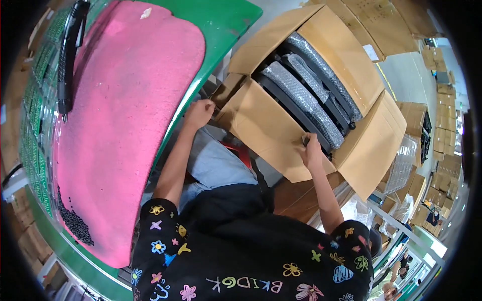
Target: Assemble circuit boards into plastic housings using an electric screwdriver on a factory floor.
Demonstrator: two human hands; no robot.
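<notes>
An open cardboard box stands ahead to the right, its flaps spread outward. Inside lie several long curved pieces in bubble wrap, with black bars between them. My left hand is closed between the green table's edge and the box's left corner; whatever its fingers hold is hidden. Over the near side of the box, my right hand is closed with curled fingers. A small dark spot shows at its fingertips, too small to name.
At left is a green table with a pink mat. On it lie a black tool with a pointed tip and a pile of small black pieces. More cardboard boxes stand behind and to the right.
</notes>
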